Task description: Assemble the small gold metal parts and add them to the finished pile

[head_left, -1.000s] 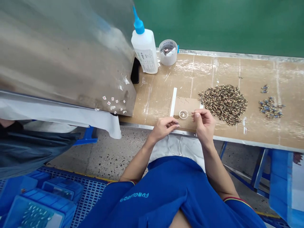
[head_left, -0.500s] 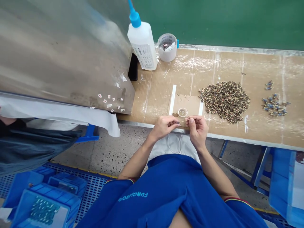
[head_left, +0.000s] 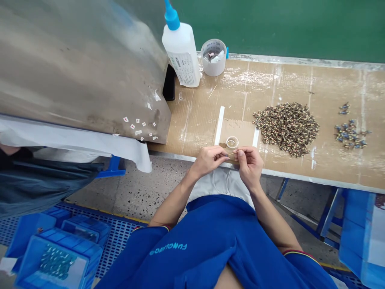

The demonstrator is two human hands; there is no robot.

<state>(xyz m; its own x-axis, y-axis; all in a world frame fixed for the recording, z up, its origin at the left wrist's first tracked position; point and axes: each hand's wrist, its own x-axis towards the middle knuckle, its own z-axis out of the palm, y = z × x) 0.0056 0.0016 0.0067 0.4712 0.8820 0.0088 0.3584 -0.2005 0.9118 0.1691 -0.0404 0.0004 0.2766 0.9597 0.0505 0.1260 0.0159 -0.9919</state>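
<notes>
Over the front edge of the table, my right hand [head_left: 250, 163] pinches a thin wooden toothpick [head_left: 232, 153] that points left. Its tip meets the fingertips of my left hand [head_left: 208, 161], which are pinched together on a tiny dark part [head_left: 226, 155], too small to make out well. Just beyond my fingers sits a small round clear cup [head_left: 232, 141] with a whitish curve inside, on a piece of cardboard [head_left: 240, 129] with white strips along its sides. To the right lies a large heap of small brass-and-dark metal parts [head_left: 287, 127].
Farther right are several loose parts with blue ends [head_left: 350, 134]. At the back stand a white bottle with a blue nozzle [head_left: 183, 54] and a tape roll [head_left: 214, 66] holding scraps. A loose stick [head_left: 212, 91] lies near them. A metal cabinet [head_left: 105, 80] borders the left.
Both hands keep their pinch, with the toothpick still between them. The view has shifted very slightly; nothing else visibly differs.
</notes>
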